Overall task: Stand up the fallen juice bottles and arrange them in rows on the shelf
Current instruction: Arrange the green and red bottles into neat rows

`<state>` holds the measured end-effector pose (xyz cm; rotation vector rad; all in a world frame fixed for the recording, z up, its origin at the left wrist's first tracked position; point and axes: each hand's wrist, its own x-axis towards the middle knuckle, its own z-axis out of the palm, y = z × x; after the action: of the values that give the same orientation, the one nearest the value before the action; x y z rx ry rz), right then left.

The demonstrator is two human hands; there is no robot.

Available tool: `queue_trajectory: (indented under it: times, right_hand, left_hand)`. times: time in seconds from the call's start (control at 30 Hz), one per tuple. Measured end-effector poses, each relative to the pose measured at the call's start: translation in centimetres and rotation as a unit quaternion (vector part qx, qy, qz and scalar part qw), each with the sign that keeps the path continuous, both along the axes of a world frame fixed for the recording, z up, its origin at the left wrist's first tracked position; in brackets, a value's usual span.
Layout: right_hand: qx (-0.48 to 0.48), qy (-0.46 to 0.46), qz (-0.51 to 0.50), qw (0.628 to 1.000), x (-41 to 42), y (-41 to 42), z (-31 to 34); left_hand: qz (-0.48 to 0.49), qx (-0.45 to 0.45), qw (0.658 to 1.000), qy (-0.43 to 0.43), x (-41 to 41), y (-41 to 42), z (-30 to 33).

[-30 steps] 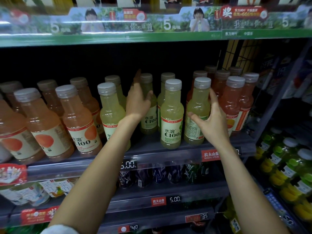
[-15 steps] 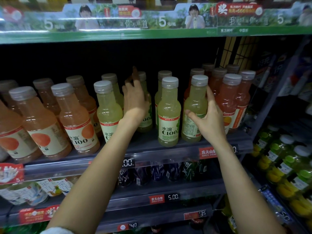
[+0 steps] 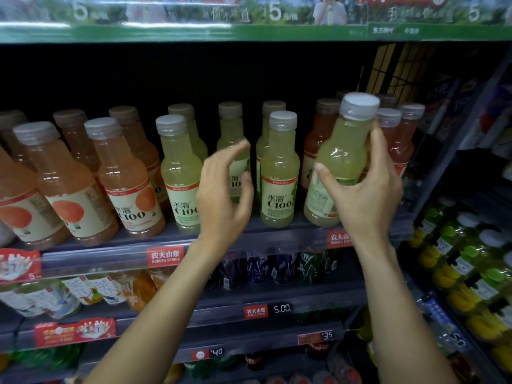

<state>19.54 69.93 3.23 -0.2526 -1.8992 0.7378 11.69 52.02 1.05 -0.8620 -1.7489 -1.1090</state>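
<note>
Single head view, close to the shelf [image 3: 249,239], facing it straight on, angled slightly down; both forearms enter from the frame's bottom edge.

We see dim store light, the shelf's [image 3: 249,239] back black. The left hand [image 3: 221,195] is motion-blurred; glare streaks the top banner [image 3: 249,31], and edges bend and soften.
</note>
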Motion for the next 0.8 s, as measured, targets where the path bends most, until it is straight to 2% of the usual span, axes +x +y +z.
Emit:
queue_trajectory:
  times: [0.07, 0.13, 0.23, 0.3, 0.37, 0.47, 0.53, 0.67, 0.8]
  right_hand:
    - [0.000, -0.022, 0.013, 1.000, 2.1, -0.4, 0.7]
    - [-0.026, -0.061, 0.073, 0.995, 3.7, -1.2, 1.1]
    - [-0.068, -0.107, 0.180, 0.976, 4.7, -3.2, 1.1]
    - [-0.070, -0.114, 0.218, 0.967, 4.2, -5.2, 1.1]
    - [-0.045, -0.108, 0.226, 0.967, 2.9, -6.8, 1.5]
    - [0.024, -0.116, 0.208, 0.971, 0.3, -8.7, 2.2]
    - [0.071, -0.109, 0.164, 0.978, -1.4, -9.7, 2.5]
    - [0.156, -0.035, 0.052, 0.986, -4.1, -11.0, 2.2]
    - [0.199, -0.046, -0.021, 0.979, -6.2, -11.7, 1.0]
  left_hand:
    - [-0.029, -0.025, 0.999, 0.009, 0.8, -1.3, -1.7]
    - [-0.080, -0.078, 0.991, -0.078, 1.3, -2.4, -2.8]
    - [-0.200, -0.105, 0.942, -0.248, 2.8, -3.5, -3.1]
    - [-0.224, -0.088, 0.934, -0.264, 3.4, -4.3, -3.0]
    - [-0.198, -0.073, 0.947, -0.243, 3.6, -5.0, -2.6]
    - [-0.105, -0.046, 0.967, -0.228, 3.4, -5.6, -1.8]
    - [-0.039, -0.030, 0.976, -0.214, 2.9, -5.5, -1.4]
    - [0.048, -0.012, 0.985, -0.165, 1.6, -5.2, -1.9]
    - [0.114, 0.032, 0.985, -0.124, 0.7, -6.4, -3.2]
